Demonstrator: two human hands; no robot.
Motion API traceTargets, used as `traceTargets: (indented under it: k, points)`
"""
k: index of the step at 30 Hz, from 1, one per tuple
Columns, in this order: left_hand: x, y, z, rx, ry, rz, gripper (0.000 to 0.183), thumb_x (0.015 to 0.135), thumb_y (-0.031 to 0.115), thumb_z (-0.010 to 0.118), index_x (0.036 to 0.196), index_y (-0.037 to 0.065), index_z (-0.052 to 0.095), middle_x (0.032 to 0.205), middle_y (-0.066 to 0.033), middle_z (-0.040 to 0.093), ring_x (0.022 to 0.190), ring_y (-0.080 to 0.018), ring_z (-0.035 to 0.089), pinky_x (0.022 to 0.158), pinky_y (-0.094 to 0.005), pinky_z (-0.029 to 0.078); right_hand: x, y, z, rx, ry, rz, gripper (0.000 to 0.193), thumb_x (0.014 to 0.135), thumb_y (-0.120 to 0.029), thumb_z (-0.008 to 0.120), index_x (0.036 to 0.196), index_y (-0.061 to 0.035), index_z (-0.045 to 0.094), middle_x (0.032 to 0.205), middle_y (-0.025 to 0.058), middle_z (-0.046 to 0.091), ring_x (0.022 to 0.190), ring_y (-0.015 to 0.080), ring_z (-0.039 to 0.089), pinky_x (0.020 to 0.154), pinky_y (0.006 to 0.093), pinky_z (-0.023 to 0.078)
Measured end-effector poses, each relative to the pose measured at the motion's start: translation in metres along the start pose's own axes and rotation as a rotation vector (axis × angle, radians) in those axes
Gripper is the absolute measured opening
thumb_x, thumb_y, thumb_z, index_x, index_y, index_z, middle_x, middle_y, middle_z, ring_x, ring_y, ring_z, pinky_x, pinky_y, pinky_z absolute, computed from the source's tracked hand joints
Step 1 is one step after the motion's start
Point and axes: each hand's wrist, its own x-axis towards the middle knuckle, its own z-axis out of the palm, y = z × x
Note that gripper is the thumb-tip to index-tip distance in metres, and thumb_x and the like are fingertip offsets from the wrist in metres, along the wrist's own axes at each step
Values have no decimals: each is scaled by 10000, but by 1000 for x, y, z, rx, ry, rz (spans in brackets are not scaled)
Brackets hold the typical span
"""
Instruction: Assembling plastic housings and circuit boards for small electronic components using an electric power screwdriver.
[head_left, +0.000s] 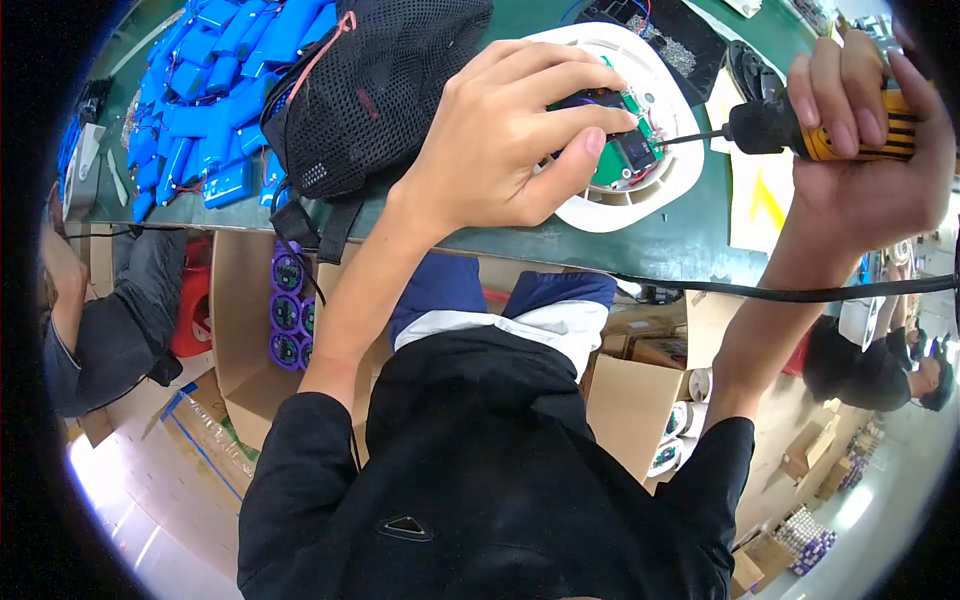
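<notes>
A white round plastic housing [683, 110] lies on the bench in front of me. Inside it sit a green circuit board [608, 174] and a black rectangular part [636, 153]. My left hand [505, 135] reaches over the housing from the left, fingers stretched and apart, fingertips resting on the black part and board. In my right hand [865, 150] is a yellow and black electric screwdriver [762, 126], held nearly level. Its thin bit points left, with the tip at the right edge of the board. Whether the tip sits in a screw is too small to tell.
Many blue battery packs [205, 120] are heaped at the left of the green bench [690, 235], beside a black mesh bag [385, 90]. A black tray of screws [680, 55] stands behind the housing. A black cable [790, 294] crosses my right forearm. Open cardboard boxes [630, 410] stand below.
</notes>
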Motion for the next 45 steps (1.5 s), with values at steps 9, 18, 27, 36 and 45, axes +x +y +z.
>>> traceTargets:
  k: [9,18,27,36,45]
  points:
    - [1,1,1,14,0,8,296,869,152,503,981,95,771,1090,-105,714,1028,-299,664,891,-402,492,2,1,8,1,-3,-11,171,1035,-184,448,1078,-76,574,706,-2,426,650,104,453,712,349,418]
    - [1,1,1,19,-2,2,302,871,159,498,978,95,773,1086,-109,715,1030,-298,665,894,-402,493,2,0,6,7,-4,-17,184,1036,-184,441,1092,-77,579,696,-1,416,627,98,441,696,337,406]
    - [0,2,1,23,-6,-11,314,879,176,485,980,96,771,1085,-103,715,1032,-297,664,901,-401,488,3,3,7,15,-3,-16,197,1036,-183,433,1106,-78,585,686,0,406,603,92,430,681,326,394]
    - [-2,0,-3,45,-39,-10,321,888,162,467,993,86,761,1097,-108,704,1050,-300,656,913,-397,478,24,18,100,-618,720,-86,317,961,-302,657,753,-94,540,490,-46,416,352,52,418,349,213,391]
    - [12,4,-9,-7,-96,-54,168,861,119,634,970,89,758,1055,-75,701,1025,-276,649,894,-383,487,17,0,103,-456,777,-127,234,975,-268,634,950,-44,574,515,-56,376,370,49,383,354,221,369]
